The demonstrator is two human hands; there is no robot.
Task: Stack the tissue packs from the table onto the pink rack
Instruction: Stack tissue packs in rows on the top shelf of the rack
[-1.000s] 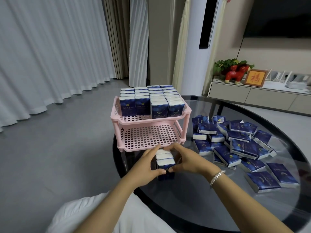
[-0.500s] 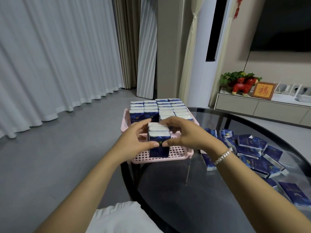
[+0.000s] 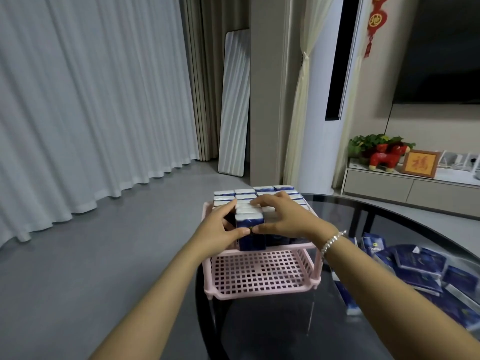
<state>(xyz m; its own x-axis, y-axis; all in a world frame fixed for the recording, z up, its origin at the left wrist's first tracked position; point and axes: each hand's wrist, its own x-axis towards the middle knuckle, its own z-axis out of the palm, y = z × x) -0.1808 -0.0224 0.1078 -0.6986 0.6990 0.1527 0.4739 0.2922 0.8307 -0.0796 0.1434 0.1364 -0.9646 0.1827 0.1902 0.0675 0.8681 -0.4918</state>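
Note:
A pink two-tier rack [image 3: 262, 291] stands at the near left edge of the dark glass table [image 3: 389, 211]. Its top tier holds several upright blue-and-white tissue packs [image 3: 262, 189]. Both hands press a small stack of tissue packs [image 3: 250, 227] between them, over the front of the top tier. My left hand [image 3: 220, 227] grips its left side and my right hand [image 3: 283, 219] covers its top and right side. The lower tier holds nothing. A loose pile of tissue packs [image 3: 415, 266] lies on the table at the right.
Grey floor lies left of the table. White curtains hang at the left, and a mirror [image 3: 233, 105] leans on the wall behind the rack. A low cabinet [image 3: 405, 188] with a red figurine [image 3: 384, 158] and a framed picture stands at the back right.
Both hands lifted the stack of packs from the table in front of the rack up to the front of the top tier. The camera view tilted upward.

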